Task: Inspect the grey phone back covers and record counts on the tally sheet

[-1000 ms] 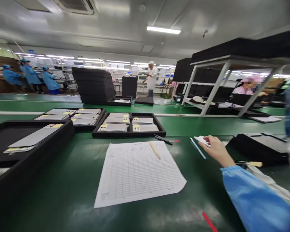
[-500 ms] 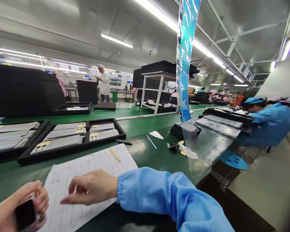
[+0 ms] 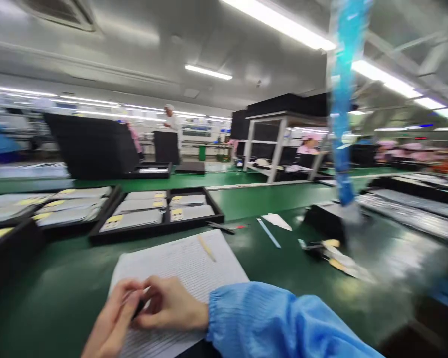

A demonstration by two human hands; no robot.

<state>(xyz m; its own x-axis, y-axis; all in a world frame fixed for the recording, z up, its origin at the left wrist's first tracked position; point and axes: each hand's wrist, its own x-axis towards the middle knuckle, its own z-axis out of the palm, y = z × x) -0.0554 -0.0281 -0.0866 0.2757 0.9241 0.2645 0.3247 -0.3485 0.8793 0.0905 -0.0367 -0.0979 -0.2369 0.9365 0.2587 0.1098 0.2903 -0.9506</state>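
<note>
Over the ruled paper sheets point(image 3: 186, 253), my two hands meet. My left hand point(image 3: 112, 320) is closed around a small black watch-like thing point(image 3: 138, 309), mostly hidden by the fingers. From the right, my right hand point(image 3: 173, 304) curls its thumb and fingers onto the same thing. A blue elasticated sleeve covers my right forearm. On the upper part of the sheets lies a pale yellow, pointed strip point(image 3: 206, 248), apart from both hands.
Black trays point(image 3: 159, 227) hold stacks of pale flat sheets with yellow patches. A dark pen point(image 3: 221, 227), a light-blue stick point(image 3: 269, 233) and a white scrap point(image 3: 277, 221) lie on the green table point(image 3: 246, 258). A blue film strip point(image 3: 345, 99) hangs at the right.
My left hand has moved right and turned, bringing the black thing to my right hand, whose fingers have closed onto it. The view has swung left and is blurred.
</note>
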